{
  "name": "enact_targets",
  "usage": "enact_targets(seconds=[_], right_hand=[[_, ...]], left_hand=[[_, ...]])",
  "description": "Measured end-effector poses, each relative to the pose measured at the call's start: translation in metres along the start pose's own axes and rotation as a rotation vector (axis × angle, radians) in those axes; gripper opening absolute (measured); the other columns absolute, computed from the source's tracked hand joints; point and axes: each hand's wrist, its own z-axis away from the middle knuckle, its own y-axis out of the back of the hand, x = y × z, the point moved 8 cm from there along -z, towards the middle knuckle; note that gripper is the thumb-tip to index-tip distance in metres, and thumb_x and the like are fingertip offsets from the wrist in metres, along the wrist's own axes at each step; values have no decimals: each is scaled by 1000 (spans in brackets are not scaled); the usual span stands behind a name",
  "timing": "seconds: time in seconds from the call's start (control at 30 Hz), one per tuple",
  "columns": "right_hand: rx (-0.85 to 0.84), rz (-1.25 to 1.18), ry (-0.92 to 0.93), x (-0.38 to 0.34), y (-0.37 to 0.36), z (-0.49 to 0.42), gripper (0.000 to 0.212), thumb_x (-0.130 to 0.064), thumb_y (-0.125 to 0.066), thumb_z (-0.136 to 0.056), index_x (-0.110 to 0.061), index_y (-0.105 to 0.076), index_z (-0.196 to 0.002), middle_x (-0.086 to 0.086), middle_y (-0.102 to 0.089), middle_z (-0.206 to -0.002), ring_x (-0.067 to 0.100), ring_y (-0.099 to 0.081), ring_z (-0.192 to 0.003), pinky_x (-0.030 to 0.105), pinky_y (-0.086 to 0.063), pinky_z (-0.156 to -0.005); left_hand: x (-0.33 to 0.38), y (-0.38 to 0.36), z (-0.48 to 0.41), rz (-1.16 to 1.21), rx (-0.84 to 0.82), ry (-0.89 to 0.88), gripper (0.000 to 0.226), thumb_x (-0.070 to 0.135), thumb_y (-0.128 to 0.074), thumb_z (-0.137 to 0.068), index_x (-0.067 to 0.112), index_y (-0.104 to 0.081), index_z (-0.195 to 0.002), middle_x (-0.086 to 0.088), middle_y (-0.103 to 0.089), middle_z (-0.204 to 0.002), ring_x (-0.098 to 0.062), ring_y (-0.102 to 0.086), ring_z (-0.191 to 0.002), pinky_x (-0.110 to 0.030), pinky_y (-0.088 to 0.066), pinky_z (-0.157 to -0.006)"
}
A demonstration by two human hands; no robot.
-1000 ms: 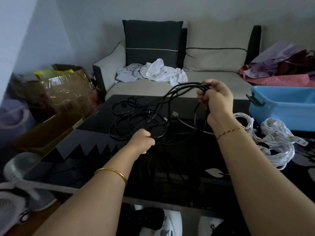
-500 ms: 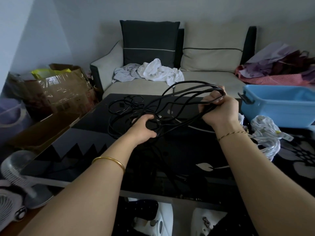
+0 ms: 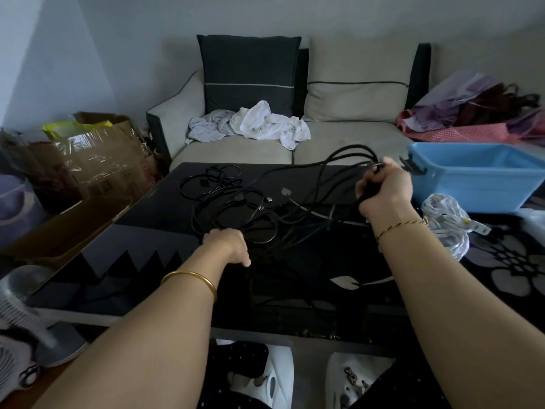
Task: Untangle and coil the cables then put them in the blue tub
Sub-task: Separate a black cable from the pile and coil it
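The right hand (image 3: pixel 383 187) is raised above the far right part of the table (image 3: pixel 141 234), its fingers curled tight round a gathered bunch of loops from the black cables (image 3: pixel 236 208). Holding the bunch up off the surface likely lets the finished turns hang together as one coil while the loose length trails down to the heap. It also sits just beside the blue tub (image 3: pixel 472 184), which stands at the far right corner of the table, so the drop-in would be a short reach.

The rest of the black cables lie in a loose tangle across the far half of the table, spreading toward the far left corner, with strands running from there up to the raised bunch. The left hand (image 3: pixel 228 245) is low over the middle of the table at the near fringe of that tangle, knuckles up and fingers curled under. The dark strands on dark glass hide whether it pinches one, so I cannot tell. Its place suggests it feeds or frees the next length for the coil.

White cables (image 3: pixel 445 222) lie bundled on the table against the tub's near side, not yet inside it. I judge the coiling of the black set to be partway done, with much of the tangle left
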Motion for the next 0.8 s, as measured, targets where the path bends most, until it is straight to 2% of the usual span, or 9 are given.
enact_targets(seconds=[0.07, 0.13, 0.27, 0.37, 0.43, 0.5, 0.6, 0.7, 0.8], right_hand=[[39, 96, -8, 6, 10, -6, 48, 13, -18, -76, -19, -51, -89, 0, -49, -56, 9, -41, -41, 19, -30, -47], [58, 212, 30, 7, 14, -11, 43, 12, -21, -82, -15, -49, -99, 7, -52, -64, 12, -43, -46, 20, -34, -47], [25, 640, 62, 20, 12, -19, 35, 8, -30, -88, -15, -43, -112, 12, -51, -70, 17, -45, -50, 26, -39, -47], [-45, 1005, 35, 35, 15, -21, 9, 0, -42, -86, -6, -49, -89, 18, -54, -82, 24, -52, -53, 32, -47, -54], [-121, 1392, 26, 40, 19, -16, 16, -7, -47, -87, -4, -48, -70, 20, -59, -71, 29, -56, -55, 33, -49, -56], [-209, 1804, -32, 48, 25, -4, 27, -15, -43, -90, -3, -49, -66, 18, -64, -63, 31, -62, -59, 35, -51, -67], [-265, 2276, 6, 55, 24, 7, 27, -19, -41, -93, -12, -43, -67, 12, -68, -91, 28, -67, -96, 35, -47, -87], [-245, 2406, 135, 53, 7, 11, 20, -20, -43, -93, -12, -58, -81, 8, -69, -102, 26, -66, -100, 34, -50, -87], [-182, 2443, 284, 49, -9, 14, 26, -18, -46, -92, -13, -63, -111, 7, -63, -117, 28, -60, -110, 31, -43, -78]], left_hand=[[1, 1, 1, -68, 46, 4, 23, 27, -68, -85, 23, -61, -107, -9, -34, -140, -35, -27, -133, -46, -31, -109], [3, 0, -1, -37, 41, -55, 12, 23, -66, -85, 18, -58, -93, -9, -47, -131, -33, -41, -124, -44, -39, -104], [-4, 13, -4, 253, 173, -63, 37, 14, -54, -86, -13, -54, -111, -31, -57, -116, -47, -55, -108, -47, -48, -88], [-21, 37, 1, 481, 467, 14, 32, 16, -50, -91, -2, -52, -118, -20, -56, -119, -40, -53, -110, -43, -45, -87], [-33, 48, 6, 626, 590, 90, 32, 9, -47, -91, 2, -48, -123, -20, -45, -130, -39, -48, -115, -44, -45, -92], [-43, 46, 8, 577, 570, 218, 44, 9, -48, -91, 4, -40, -134, -20, -33, -140, -39, -36, -126, -46, -39, -100], [-66, 20, -12, 447, 337, 404, 58, 20, -54, -89, 4, -33, -140, -20, -32, -143, -36, -34, -129, -43, -36, -105], [-81, -6, -17, 477, 153, 457, 66, 27, -63, -80, 4, -40, -138, -17, -46, -134, -33, -49, -117, -37, -47, -97], [-89, -8, -19, 428, 172, 445, 64, 34, -68, -81, 4, -46, -133, -15, -51, -131, -32, -50, -117, -37, -47, -97]])
